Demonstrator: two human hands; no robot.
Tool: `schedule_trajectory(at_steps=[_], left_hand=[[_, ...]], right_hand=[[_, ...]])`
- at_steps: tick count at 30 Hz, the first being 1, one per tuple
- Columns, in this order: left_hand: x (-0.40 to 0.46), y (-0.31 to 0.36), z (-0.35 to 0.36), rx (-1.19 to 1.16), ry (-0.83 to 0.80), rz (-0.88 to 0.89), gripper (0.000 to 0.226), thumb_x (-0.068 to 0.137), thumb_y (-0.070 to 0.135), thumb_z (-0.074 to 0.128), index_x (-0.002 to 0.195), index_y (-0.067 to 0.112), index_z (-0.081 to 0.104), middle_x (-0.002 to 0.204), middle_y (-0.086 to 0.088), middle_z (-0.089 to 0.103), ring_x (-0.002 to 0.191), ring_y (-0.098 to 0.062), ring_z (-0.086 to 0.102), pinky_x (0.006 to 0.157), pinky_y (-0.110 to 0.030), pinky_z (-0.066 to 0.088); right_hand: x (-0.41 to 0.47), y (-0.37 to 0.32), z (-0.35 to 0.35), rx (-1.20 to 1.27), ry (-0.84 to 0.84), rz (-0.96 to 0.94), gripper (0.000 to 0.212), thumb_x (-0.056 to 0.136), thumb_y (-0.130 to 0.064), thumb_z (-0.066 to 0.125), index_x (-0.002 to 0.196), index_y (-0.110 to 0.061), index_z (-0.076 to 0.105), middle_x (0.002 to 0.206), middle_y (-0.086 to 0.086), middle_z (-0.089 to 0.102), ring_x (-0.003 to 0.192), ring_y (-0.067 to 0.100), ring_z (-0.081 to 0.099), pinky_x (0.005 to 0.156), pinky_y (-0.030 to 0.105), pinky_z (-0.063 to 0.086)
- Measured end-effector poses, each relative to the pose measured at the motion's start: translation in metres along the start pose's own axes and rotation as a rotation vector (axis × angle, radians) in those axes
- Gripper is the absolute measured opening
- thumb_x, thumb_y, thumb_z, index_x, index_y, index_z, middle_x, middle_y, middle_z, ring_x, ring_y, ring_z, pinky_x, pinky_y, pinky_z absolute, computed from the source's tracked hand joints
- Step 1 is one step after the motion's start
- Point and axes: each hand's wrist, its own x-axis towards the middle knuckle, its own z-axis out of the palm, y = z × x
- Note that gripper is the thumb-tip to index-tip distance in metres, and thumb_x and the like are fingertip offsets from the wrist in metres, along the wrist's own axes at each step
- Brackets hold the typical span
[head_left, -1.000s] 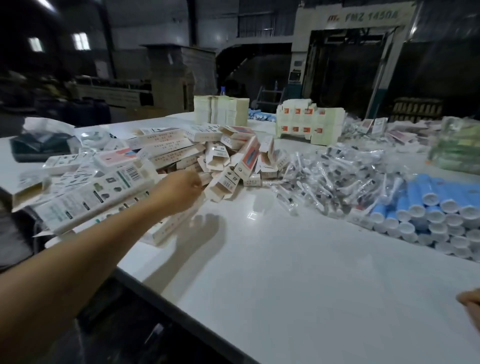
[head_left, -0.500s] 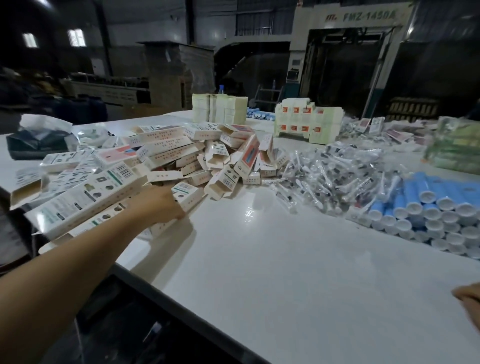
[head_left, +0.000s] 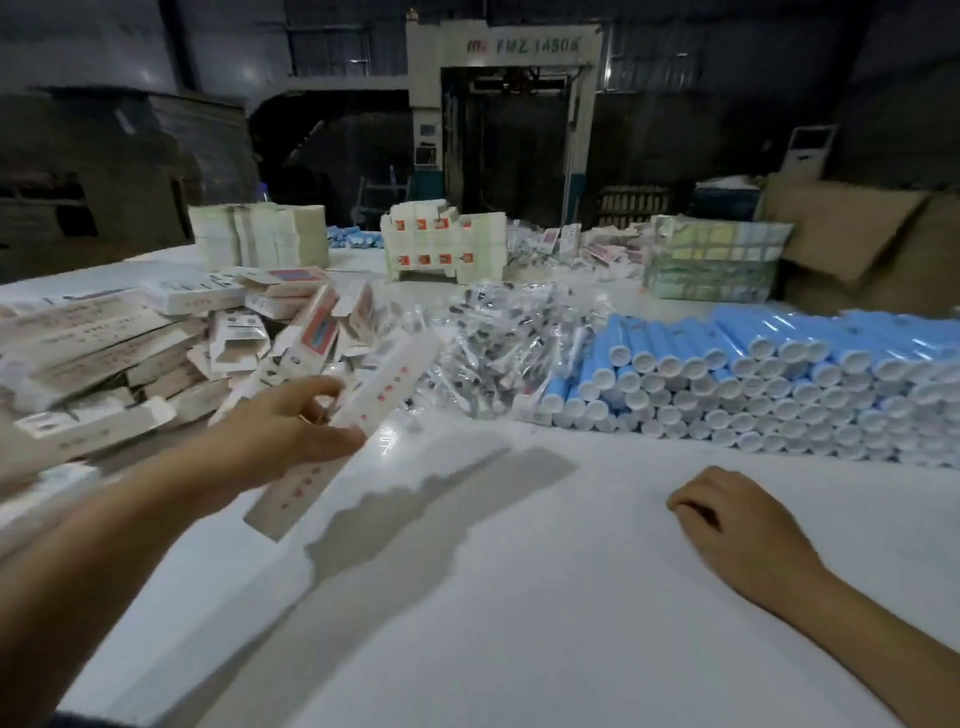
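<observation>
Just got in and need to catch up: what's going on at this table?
A person's left hand grips a long white carton above the white table, beside a heap of similar cartons. The right hand rests on the table, fingers loosely curled, holding nothing. Blue tubes and bagged small parts lie piled beyond.

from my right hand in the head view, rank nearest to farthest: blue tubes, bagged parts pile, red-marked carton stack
1. blue tubes, right side, just beyond the right hand
2. bagged parts pile, middle of the table, ahead and left
3. red-marked carton stack, far back, farthest
</observation>
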Motion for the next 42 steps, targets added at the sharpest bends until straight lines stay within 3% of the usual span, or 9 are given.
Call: schedule_trajectory(at_steps=[2, 7, 10, 16, 22, 28, 34, 38, 42], left_hand=[[0.005, 0.025, 0.051, 0.202, -0.136, 0.163, 0.057, 0.082, 0.022, 0.074, 0.128, 0.039, 0.044, 0.101, 0.007, 0.056, 0.082, -0.011, 0.06, 0.064, -0.021, 0.048], [0.033, 0.057, 0.159, 0.521, -0.309, 0.439, 0.074, 0.08, 0.027, 0.071, 0.144, 0.029, 0.033, 0.123, 0.003, 0.044, 0.107, -0.014, 0.045, 0.088, -0.025, 0.04], [0.042, 0.063, 0.194, 0.588, -0.304, 0.514, 0.072, 0.079, 0.032, 0.068, 0.141, 0.03, 0.032, 0.123, 0.002, 0.043, 0.111, -0.017, 0.041, 0.09, -0.031, 0.041], [0.044, 0.052, 0.216, 0.695, -0.144, 0.594, 0.073, 0.085, 0.053, 0.055, 0.145, 0.031, 0.021, 0.133, 0.006, 0.037, 0.12, -0.018, 0.036, 0.096, -0.036, 0.035], [0.028, 0.059, 0.237, 0.954, 0.084, 0.675, 0.079, 0.085, 0.074, 0.028, 0.145, 0.023, 0.019, 0.136, 0.004, 0.039, 0.12, -0.021, 0.04, 0.096, -0.035, 0.032], [0.021, 0.054, 0.242, 0.9, 0.167, 0.812, 0.064, 0.077, 0.053, 0.068, 0.111, -0.001, 0.066, 0.089, -0.013, 0.066, 0.074, -0.035, 0.061, 0.062, -0.044, 0.051], [0.019, 0.049, 0.248, 0.873, 0.21, 0.873, 0.066, 0.083, 0.053, 0.034, 0.106, 0.0, 0.067, 0.084, -0.011, 0.064, 0.069, -0.033, 0.06, 0.058, -0.042, 0.05], [0.026, 0.045, 0.254, 0.849, 0.262, 0.954, 0.068, 0.079, 0.052, 0.035, 0.1, -0.002, 0.07, 0.079, -0.012, 0.065, 0.064, -0.033, 0.061, 0.053, -0.042, 0.051], [0.04, 0.038, 0.261, 0.825, 0.28, 1.023, 0.068, 0.08, 0.053, 0.035, 0.09, -0.002, 0.074, 0.072, -0.012, 0.065, 0.054, -0.031, 0.061, 0.045, -0.04, 0.049]], right_hand=[[0.003, 0.005, 0.003, 0.092, 0.017, 0.033, 0.015, 0.091, -0.013, 0.058, 0.084, -0.019, 0.07, 0.084, -0.006, 0.061, 0.084, 0.013, 0.054, 0.071, 0.028, 0.04], [0.01, 0.014, -0.006, 0.946, 0.116, 0.398, 0.032, 0.099, -0.023, 0.042, 0.091, -0.015, 0.072, 0.076, 0.003, 0.074, 0.078, 0.02, 0.067, 0.076, 0.033, 0.048], [0.01, 0.018, -0.011, 1.006, 0.117, 0.428, 0.032, 0.099, -0.024, 0.044, 0.093, -0.013, 0.073, 0.09, 0.005, 0.075, 0.09, 0.024, 0.069, 0.087, 0.039, 0.051], [0.015, 0.02, -0.008, 1.042, 0.155, 0.452, 0.028, 0.088, 0.006, 0.052, 0.076, -0.012, 0.069, 0.066, -0.001, 0.071, 0.059, 0.009, 0.067, 0.051, 0.021, 0.052], [0.016, 0.015, -0.006, 1.036, 0.137, 0.449, 0.028, 0.085, 0.007, 0.054, 0.07, -0.011, 0.068, 0.073, 0.011, 0.067, 0.075, 0.028, 0.063, 0.076, 0.046, 0.054], [0.014, 0.018, -0.011, 0.834, 0.111, 0.421, 0.022, 0.088, -0.008, 0.057, 0.07, -0.013, 0.068, 0.07, -0.002, 0.067, 0.068, 0.012, 0.061, 0.064, 0.023, 0.048], [0.045, 0.053, -0.067, 0.472, 0.299, 0.384, 0.03, 0.092, -0.019, 0.051, 0.073, 0.001, 0.063, 0.068, 0.008, 0.066, 0.052, 0.006, 0.052, 0.047, 0.02, 0.038], [0.095, 0.105, -0.133, 0.074, 0.53, 0.37, 0.025, 0.09, -0.013, 0.046, 0.067, -0.007, 0.054, 0.067, 0.011, 0.055, 0.067, 0.021, 0.048, 0.057, 0.032, 0.033], [0.142, 0.178, -0.194, -0.365, 0.5, 0.501, 0.025, 0.091, -0.009, 0.045, 0.1, 0.001, 0.066, 0.109, 0.024, 0.06, 0.101, 0.039, 0.054, 0.082, 0.037, 0.043]])
